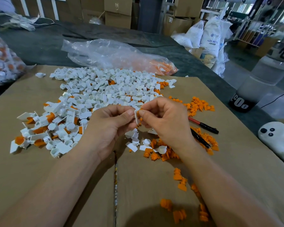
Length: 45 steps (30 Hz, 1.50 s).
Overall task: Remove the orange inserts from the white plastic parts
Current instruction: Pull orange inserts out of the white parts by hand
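My left hand [111, 126] pinches a small white plastic part [135, 115] above the cardboard. My right hand [166, 118] pinches the orange insert [139, 114] seated in that part. A big heap of white parts [98, 94], some with orange inserts inside, lies beyond and left of my hands. Loose orange inserts [198, 105] lie scattered to the right and near my right forearm [180, 179].
Flattened cardboard [56, 169] covers the table. Two black pens [203, 125] lie at the right. A clear plastic bag [115, 56] with orange pieces sits behind the heap. Another bag of parts [2, 63] stands far left. A white plush toy [275, 135] lies at the right edge.
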{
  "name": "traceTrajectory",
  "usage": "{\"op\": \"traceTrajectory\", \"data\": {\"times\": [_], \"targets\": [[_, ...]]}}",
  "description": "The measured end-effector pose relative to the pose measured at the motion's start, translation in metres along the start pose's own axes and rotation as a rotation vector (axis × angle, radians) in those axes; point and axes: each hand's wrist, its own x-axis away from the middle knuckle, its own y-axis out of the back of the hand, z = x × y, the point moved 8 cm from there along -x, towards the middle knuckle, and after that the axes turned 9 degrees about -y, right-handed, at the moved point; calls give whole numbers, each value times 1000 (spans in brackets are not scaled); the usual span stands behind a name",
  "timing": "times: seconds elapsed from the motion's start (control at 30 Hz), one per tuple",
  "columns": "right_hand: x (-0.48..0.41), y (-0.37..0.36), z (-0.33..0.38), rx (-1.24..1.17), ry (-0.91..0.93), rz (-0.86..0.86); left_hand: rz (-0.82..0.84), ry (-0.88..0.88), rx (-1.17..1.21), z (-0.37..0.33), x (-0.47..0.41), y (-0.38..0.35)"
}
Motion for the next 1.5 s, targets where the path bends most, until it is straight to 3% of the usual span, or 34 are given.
{"op": "traceTrajectory", "data": {"times": [0.53, 0.77, 1.07, 1.5], "targets": [[-1, -3, -6, -22, -47, -19, -62, -101, -112, -7, 2, 3], [-3, 3, -10, -18, -72, -34, 39, -87, -154, -8, 5, -3], [-4, -3, -13, -167, -121, 134, 23, -119, -147, -11, 3, -1], [-2, -4, -6, -127, -41, 176, -30, -108, -174, -11, 3, 5]]}}
